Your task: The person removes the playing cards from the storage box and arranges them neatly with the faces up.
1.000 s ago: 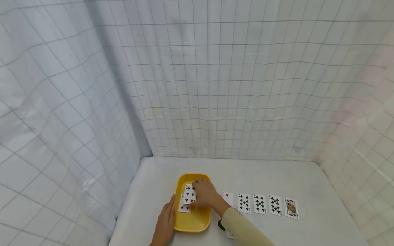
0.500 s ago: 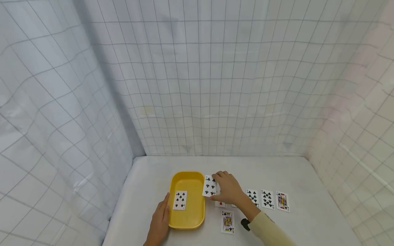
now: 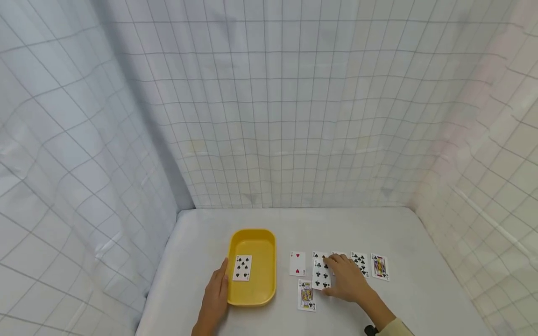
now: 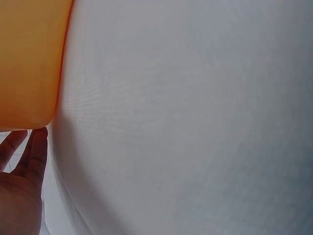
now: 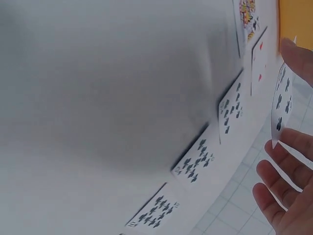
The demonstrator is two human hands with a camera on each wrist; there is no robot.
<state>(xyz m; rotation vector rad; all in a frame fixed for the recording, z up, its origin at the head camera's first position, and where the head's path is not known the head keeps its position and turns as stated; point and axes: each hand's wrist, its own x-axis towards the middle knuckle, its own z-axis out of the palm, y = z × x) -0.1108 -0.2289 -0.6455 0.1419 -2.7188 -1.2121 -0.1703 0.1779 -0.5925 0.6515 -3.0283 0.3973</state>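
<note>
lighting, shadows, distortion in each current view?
Head: fairly even light, the held white playing card with black clubs small but legible; left wrist: dim, the rounded yellow plastic tray reads orange, soft shadow near its corner; right wrist: broad grey shading across the white tabletop, held card strongly foreshortened.

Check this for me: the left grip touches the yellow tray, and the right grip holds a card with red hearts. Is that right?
Not quite: the card in the right grip has black clubs, not red hearts, as the head view shows. The left grip does touch the yellow tray.
</note>
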